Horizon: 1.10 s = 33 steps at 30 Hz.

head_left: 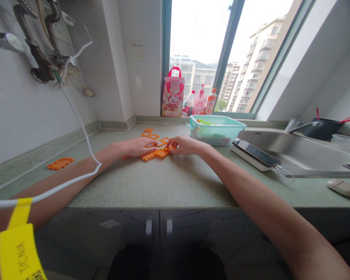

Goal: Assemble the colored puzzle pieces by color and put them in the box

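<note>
Orange foam puzzle pieces (162,153) with notched edges lie in a cluster on the countertop, several of them joined or touching. My left hand (137,147) rests flat over the left side of the cluster, fingers stretched out and touching the pieces. From the right, my right hand (184,145) has its thumb and fingers closed around the edge of an orange puzzle piece (172,148). Some pieces at the back show printed marks too small to read. Apart from the others, a single orange piece (60,163) lies beyond my left forearm.
A mint plastic tub (216,134) with colourful pieces stands behind my right hand. Right of it are a phone (256,153) on a white block and a steel sink (303,155). A white cable (76,105) hangs across my left forearm. Bottles (200,103) line the window.
</note>
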Each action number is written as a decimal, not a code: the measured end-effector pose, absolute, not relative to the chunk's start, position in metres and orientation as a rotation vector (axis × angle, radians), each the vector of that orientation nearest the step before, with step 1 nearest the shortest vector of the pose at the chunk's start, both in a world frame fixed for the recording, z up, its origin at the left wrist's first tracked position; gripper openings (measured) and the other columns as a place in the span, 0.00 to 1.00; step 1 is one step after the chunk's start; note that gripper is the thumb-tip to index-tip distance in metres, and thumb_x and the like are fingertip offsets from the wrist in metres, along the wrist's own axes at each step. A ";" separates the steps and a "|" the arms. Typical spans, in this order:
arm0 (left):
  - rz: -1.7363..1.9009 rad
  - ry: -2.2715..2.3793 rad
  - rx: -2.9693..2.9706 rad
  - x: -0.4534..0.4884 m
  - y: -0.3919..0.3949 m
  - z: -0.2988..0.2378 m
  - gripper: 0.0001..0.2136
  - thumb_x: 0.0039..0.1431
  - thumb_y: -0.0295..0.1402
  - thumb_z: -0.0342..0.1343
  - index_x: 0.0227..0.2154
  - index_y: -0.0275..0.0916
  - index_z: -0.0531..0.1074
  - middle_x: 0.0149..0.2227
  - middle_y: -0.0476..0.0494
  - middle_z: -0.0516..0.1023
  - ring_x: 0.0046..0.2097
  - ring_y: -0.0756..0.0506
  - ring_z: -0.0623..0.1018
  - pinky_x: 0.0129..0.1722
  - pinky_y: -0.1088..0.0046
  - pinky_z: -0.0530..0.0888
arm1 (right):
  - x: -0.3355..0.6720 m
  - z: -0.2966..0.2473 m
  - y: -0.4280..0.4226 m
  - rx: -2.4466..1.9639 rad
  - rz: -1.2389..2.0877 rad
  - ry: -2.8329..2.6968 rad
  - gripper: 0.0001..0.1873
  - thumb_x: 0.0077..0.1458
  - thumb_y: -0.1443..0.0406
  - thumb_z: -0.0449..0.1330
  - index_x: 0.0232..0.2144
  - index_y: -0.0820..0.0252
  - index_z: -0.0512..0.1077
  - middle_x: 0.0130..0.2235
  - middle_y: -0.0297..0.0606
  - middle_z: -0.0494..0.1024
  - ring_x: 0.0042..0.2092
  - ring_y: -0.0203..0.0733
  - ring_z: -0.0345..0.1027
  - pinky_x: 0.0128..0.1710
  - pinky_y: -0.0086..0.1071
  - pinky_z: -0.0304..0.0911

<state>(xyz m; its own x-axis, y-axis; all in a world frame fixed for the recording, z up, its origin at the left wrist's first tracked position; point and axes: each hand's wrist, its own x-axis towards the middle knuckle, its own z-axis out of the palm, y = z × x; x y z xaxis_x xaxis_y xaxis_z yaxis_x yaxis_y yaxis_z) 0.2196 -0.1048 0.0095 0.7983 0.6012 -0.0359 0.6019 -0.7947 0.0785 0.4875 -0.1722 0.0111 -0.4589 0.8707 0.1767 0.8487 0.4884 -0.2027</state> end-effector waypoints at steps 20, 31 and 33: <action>-0.006 0.963 2.880 0.218 -0.101 0.008 0.30 0.73 0.54 0.42 0.67 0.42 0.68 0.70 0.39 0.70 0.68 0.39 0.71 0.67 0.66 0.65 | 0.490 0.010 -0.169 -1.401 0.061 -2.462 0.20 0.55 0.62 0.68 0.51 0.54 0.83 0.42 0.38 0.84 0.40 0.40 0.75 0.41 0.30 0.62; 0.022 0.940 2.888 0.217 -0.103 0.010 0.28 0.73 0.52 0.43 0.66 0.43 0.69 0.68 0.40 0.72 0.66 0.38 0.73 0.66 0.65 0.67 | 0.494 0.018 -0.172 -1.274 -0.167 -2.278 0.18 0.56 0.62 0.68 0.49 0.55 0.81 0.44 0.39 0.83 0.43 0.42 0.74 0.46 0.32 0.62; 0.015 0.951 2.887 0.216 -0.102 0.009 0.28 0.73 0.54 0.43 0.65 0.43 0.70 0.68 0.40 0.72 0.66 0.37 0.73 0.65 0.65 0.67 | 0.495 0.018 -0.171 -1.261 -0.172 -2.268 0.17 0.56 0.61 0.68 0.49 0.56 0.81 0.45 0.40 0.84 0.44 0.43 0.74 0.46 0.32 0.62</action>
<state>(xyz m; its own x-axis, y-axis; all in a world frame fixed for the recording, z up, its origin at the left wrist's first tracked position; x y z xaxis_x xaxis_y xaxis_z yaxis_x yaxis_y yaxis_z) 0.2165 -0.1017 0.0092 0.8045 0.5935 -0.0224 0.5925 -0.7994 0.0996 0.4951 -0.1712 0.0183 -0.4205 0.7511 0.5089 0.8194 0.5553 -0.1425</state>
